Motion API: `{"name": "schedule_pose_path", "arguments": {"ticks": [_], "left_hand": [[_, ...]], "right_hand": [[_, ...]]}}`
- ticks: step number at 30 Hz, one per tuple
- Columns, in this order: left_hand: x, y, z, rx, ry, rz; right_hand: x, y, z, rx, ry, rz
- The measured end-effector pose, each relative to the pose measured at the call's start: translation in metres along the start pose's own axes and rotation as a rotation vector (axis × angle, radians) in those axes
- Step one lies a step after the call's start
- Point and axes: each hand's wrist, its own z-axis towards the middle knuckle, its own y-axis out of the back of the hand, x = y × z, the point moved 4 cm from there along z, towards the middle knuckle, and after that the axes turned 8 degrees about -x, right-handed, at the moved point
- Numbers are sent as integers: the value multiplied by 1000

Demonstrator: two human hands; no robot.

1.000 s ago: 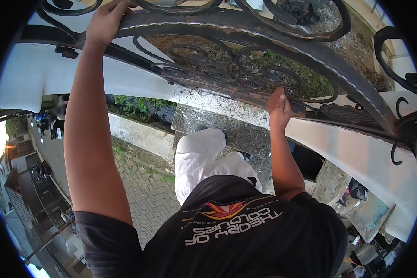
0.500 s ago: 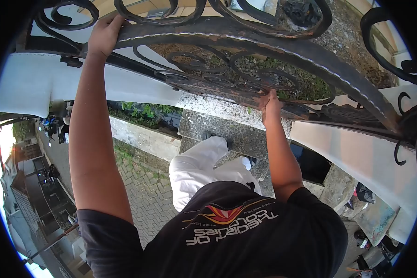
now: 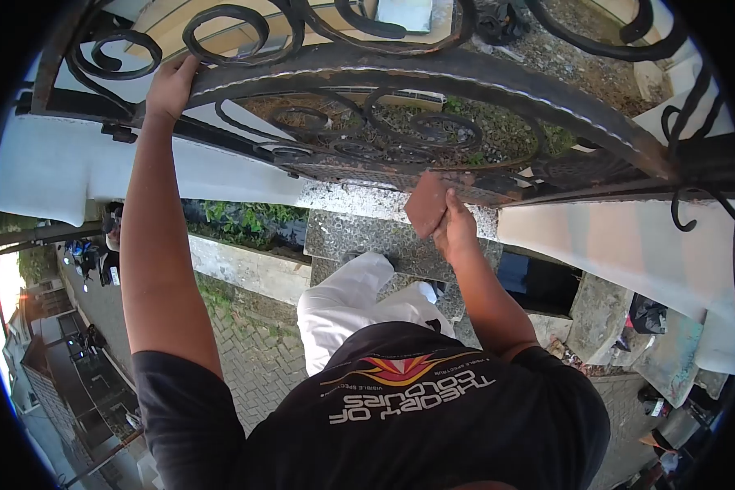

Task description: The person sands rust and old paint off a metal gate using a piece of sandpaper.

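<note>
A dark wrought-iron gate (image 3: 433,67) with scrolls, a curved bar and rusty patches spans the upper part of the view. My left hand (image 3: 171,88) is wrapped round its curved bar at the left. Lower and to the right, my right hand (image 3: 457,226) pinches a reddish-brown folded piece of sandpaper (image 3: 426,206) between thumb and fingers. The sandpaper's flat face is turned up toward me, overlapping the gate's lower panel in this view. The fingers beneath it are partly hidden.
Under me lies a pebbled concrete slab (image 3: 343,233), with a dark drain opening (image 3: 535,282) to its right. White walls (image 3: 82,175) flank the gate. Behind it are soil and weeds (image 3: 506,131). Block paving (image 3: 261,367) and parked motorbikes (image 3: 98,253) are to the left.
My right hand has come away from the gate's lower panel, down and toward me, and the sandpaper now shows. My left hand keeps its hold on the bar. The view has shifted slightly.
</note>
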Motion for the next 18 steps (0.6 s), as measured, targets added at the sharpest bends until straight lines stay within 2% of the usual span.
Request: {"name": "schedule_pose_path", "arguments": {"ticks": [1, 2, 4, 5, 7, 8, 10, 13, 18], "left_hand": [[-2, 1, 1, -23, -34, 30], [-3, 3, 3, -28, -49, 17], [-12, 3, -1, -3, -91, 74], [-15, 3, -4, 22, -56, 58], [-12, 1, -2, 16, -31, 61], [-8, 0, 1, 17, -3, 89], [-6, -2, 1, -21, 1, 72], [-3, -2, -1, -84, 9, 51], [-13, 1, -9, -206, -6, 81]], "right_hand": [[2, -1, -10, 14, -84, 126], [8, 2, -17, 13, -65, 130], [19, 3, -36, 151, -168, 274], [28, 6, -45, 146, -148, 264], [51, -5, -72, 371, -188, 327], [58, 0, -76, 371, -166, 309], [74, 1, -88, 468, 13, 15], [94, -12, -123, 444, 122, -63], [106, 3, -130, 429, 285, -194]]}}
